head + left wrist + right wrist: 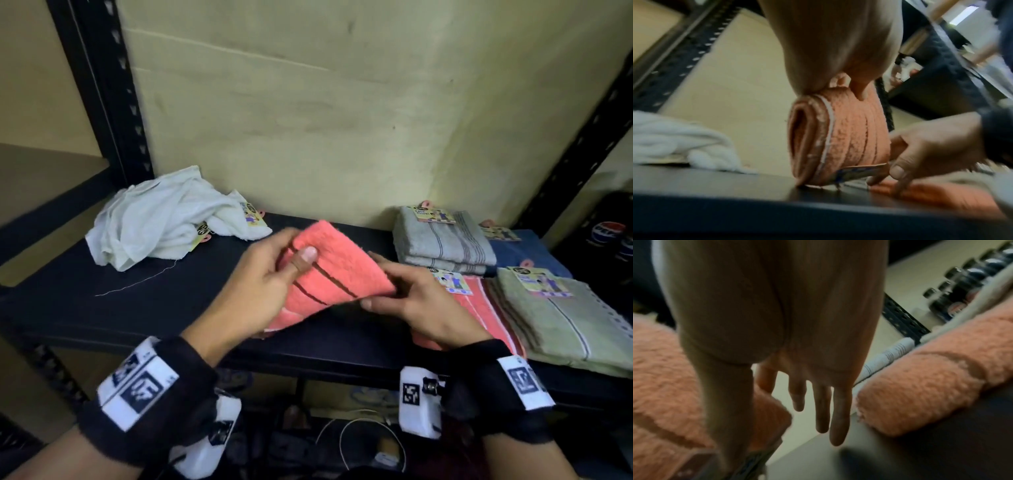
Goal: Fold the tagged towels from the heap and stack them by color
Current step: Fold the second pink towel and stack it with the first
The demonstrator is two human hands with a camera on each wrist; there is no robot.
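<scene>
A folded coral towel [335, 270] with dark stripes is held tilted above the black shelf [137, 301]. My left hand [287, 267] grips its left side, thumb on top and fingers hidden behind. In the left wrist view the coral towel [849, 138] hangs folded below my left hand [857, 91], a paper tag [859, 172] at its lower edge. My right hand [383, 291] touches the towel's right corner with straight fingers [820, 410]. The heap of white towels [164, 219] lies at the back left.
Folded stacks lie on the right of the shelf: grey [445, 243], blue [527, 246], coral [479, 308] and green [565, 318], each tagged. Dark soda bottles [613, 233] stand beyond the right post. A wall closes the back.
</scene>
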